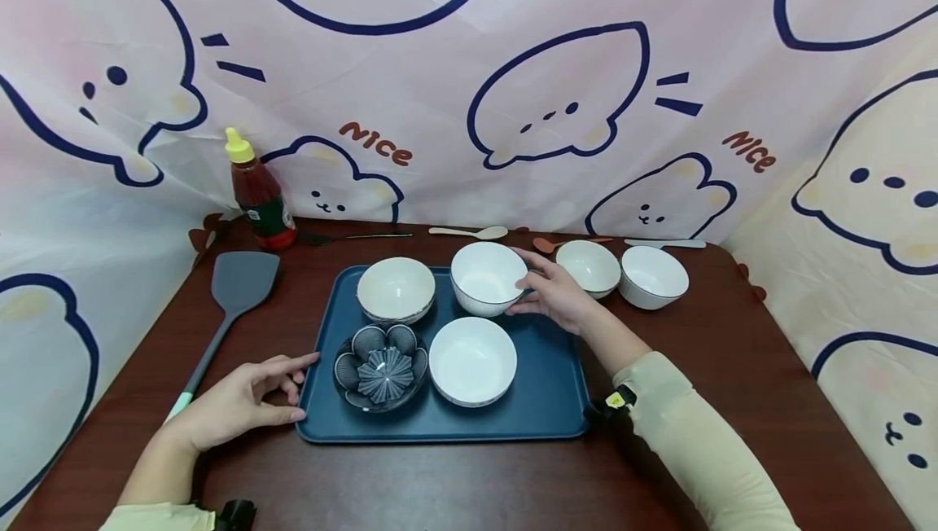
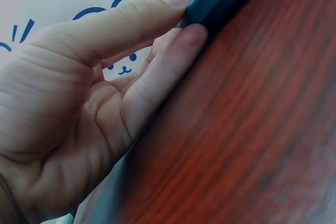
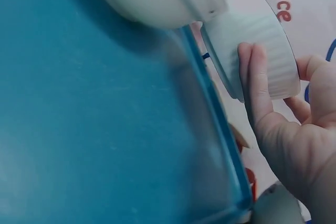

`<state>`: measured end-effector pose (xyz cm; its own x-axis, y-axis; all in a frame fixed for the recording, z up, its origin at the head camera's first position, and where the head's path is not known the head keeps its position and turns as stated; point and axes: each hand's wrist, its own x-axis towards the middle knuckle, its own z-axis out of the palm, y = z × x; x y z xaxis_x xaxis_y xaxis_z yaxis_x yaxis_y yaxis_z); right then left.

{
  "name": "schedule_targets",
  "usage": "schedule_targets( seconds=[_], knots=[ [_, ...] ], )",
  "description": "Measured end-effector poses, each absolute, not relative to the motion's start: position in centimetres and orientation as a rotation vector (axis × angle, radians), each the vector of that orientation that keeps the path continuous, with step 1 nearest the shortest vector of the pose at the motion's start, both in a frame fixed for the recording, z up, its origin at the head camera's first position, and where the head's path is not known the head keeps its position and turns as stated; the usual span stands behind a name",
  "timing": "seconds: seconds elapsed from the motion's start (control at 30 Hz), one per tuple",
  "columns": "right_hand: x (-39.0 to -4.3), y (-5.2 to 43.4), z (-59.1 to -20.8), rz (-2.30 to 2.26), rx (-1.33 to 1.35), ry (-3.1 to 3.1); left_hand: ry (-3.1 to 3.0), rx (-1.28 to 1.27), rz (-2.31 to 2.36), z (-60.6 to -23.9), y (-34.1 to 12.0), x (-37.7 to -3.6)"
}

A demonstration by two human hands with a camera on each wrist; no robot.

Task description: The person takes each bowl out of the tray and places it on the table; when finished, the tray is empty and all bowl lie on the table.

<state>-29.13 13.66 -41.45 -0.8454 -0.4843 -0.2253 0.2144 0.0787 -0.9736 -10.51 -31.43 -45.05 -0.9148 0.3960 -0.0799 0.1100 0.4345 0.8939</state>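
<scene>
My right hand (image 1: 560, 296) grips a white bowl (image 1: 484, 270) by its right side over the back of the blue tray (image 1: 545, 401). In the right wrist view this bowl shows ribbed outer walls, with fingers spread along them. My left hand (image 1: 227, 405) touches the tray's left edge with outstretched index finger and thumb, the other fingers bent beneath. On the tray, a second white bowl (image 1: 472, 362) sits in front of the held one. A cream bowl (image 1: 396, 288) stands back left, and a dark flower-shaped bowl (image 1: 383, 370) front left.
Two more bowls, one cream (image 1: 588, 266) and one white (image 1: 654, 276), stand right of the tray. Behind lie a pale spoon (image 1: 469, 232), a brown spoon (image 1: 545, 245) and a white knife (image 1: 663, 243). A grey spatula (image 1: 244, 283) and a sauce bottle (image 1: 262, 197) are left.
</scene>
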Motion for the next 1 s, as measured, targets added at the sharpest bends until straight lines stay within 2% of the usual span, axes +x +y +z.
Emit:
schedule_targets(
  seconds=[0.47, 0.77, 1.0],
  knots=[
    [-25.2, 17.7, -39.1, -1.838, -0.294, 1.884, 2.381, 0.415, 1.489, -45.4, -31.4, -10.6],
    [-22.4, 22.5, -37.9, -1.774, -0.376, 1.883, 2.455, 0.422, 1.442, -45.3, -31.4, -10.7],
    [-21.3, 26.4, -38.4, -1.707, -0.395, 1.944, 2.443, 0.401, 1.446, -45.2, -31.5, -10.5]
  ],
)
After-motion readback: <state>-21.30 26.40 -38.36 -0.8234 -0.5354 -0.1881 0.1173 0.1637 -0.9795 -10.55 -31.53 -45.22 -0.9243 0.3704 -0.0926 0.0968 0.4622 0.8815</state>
